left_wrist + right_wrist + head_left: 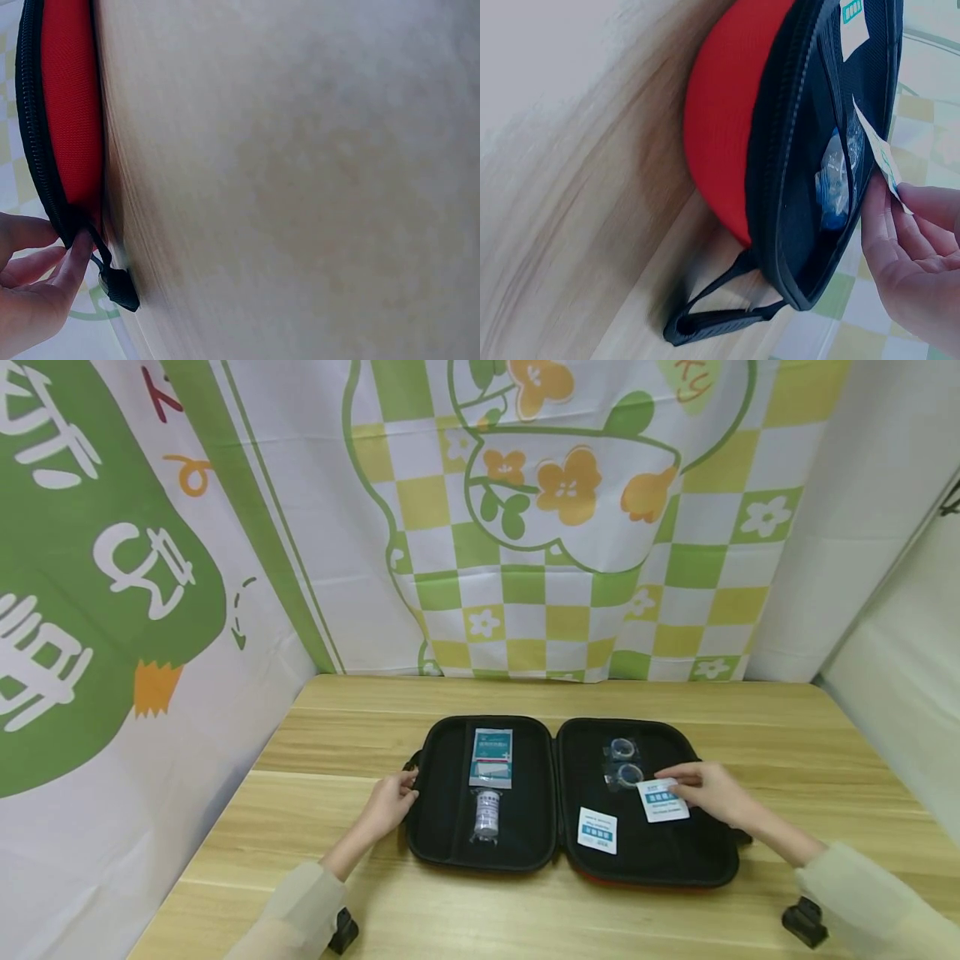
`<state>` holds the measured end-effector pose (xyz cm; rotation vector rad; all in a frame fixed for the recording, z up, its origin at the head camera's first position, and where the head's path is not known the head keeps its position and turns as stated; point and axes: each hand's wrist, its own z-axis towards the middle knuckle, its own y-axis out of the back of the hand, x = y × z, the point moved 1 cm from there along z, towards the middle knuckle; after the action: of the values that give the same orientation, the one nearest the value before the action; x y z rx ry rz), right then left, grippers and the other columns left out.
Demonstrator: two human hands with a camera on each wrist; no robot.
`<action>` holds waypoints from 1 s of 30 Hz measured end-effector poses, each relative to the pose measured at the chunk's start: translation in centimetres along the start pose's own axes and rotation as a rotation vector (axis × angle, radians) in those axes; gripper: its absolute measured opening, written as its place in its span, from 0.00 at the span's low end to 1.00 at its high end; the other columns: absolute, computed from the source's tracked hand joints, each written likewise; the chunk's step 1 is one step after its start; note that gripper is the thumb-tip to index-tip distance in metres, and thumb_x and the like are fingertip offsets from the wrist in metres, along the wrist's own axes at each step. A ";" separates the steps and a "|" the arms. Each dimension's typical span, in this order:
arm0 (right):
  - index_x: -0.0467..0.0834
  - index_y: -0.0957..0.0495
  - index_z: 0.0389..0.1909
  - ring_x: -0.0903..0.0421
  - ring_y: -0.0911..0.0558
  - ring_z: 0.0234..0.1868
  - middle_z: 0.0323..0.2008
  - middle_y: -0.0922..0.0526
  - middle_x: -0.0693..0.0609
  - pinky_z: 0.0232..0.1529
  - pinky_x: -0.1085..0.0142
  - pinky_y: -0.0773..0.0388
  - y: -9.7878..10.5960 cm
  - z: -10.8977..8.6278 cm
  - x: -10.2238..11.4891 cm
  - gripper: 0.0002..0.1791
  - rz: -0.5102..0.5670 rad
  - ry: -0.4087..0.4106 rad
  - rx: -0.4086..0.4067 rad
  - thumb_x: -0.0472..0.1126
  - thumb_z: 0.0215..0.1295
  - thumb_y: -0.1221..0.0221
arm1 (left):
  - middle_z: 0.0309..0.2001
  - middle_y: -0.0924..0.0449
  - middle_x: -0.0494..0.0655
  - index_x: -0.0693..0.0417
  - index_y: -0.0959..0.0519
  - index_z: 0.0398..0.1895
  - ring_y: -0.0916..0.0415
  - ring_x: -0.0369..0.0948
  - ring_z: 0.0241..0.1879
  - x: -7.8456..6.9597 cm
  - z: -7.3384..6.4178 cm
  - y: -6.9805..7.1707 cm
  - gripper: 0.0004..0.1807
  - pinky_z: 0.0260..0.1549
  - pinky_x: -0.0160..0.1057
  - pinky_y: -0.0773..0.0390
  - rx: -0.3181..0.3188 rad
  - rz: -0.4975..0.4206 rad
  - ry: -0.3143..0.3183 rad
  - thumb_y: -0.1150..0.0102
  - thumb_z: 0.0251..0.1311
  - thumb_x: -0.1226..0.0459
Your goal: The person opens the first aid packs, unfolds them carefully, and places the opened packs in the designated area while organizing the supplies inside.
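A black-lined zip case (528, 810) with a red outer shell (73, 105) lies spread open on the table. My left hand (392, 803) pinches its left rim beside the zipper, near a black zipper pull (118, 288). Over the right half, my right hand (716, 795) holds a white and blue alcohol pad packet (663, 802) between thumb and fingers, tilted up in the right wrist view. A similar packet (597, 832) lies lower in that half. Two wrapped tape rolls (628, 775) sit just behind the held packet.
In the left half lie a teal and white packet (492, 758) and a plastic-wrapped white cylinder (487, 814). A black carry handle (716, 322) sticks out from the case's right side. The wooden table (360, 727) meets a patterned curtain (517, 610) behind.
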<state>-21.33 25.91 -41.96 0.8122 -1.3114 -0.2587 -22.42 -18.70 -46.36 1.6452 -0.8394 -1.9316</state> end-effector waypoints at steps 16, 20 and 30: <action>0.23 0.27 0.42 0.63 0.23 0.31 0.37 0.22 0.30 0.25 0.70 0.23 1.5 -0.9 -1.3 0.14 -0.031 -0.066 -0.022 0.27 0.56 0.47 | 0.37 0.24 0.62 0.77 0.30 0.48 0.24 0.50 0.35 -0.2 -0.1 0.1 0.18 0.31 0.39 0.23 -0.004 -0.003 0.002 0.48 0.52 0.78; 0.23 0.27 0.42 0.62 0.22 0.30 0.37 0.22 0.30 0.25 0.70 0.23 1.7 -0.9 -1.6 0.14 -0.041 -0.091 -0.023 0.28 0.56 0.47 | 0.37 0.24 0.63 0.78 0.31 0.48 0.24 0.50 0.35 -0.2 -0.2 0.1 0.18 0.31 0.39 0.23 -0.003 0.001 -0.001 0.48 0.52 0.78; 0.23 0.27 0.41 0.60 0.21 0.28 0.33 0.20 0.34 0.23 0.69 0.24 2.0 -1.2 -1.8 0.15 -0.046 -0.157 -0.049 0.30 0.55 0.44 | 0.38 0.24 0.63 0.77 0.30 0.48 0.24 0.49 0.35 -0.1 0.0 0.0 0.18 0.31 0.39 0.23 -0.002 0.001 0.004 0.49 0.52 0.78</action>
<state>-21.27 28.80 -42.03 0.7937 -1.4287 -0.3963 -22.39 -18.67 -46.32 1.6466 -0.8363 -1.9271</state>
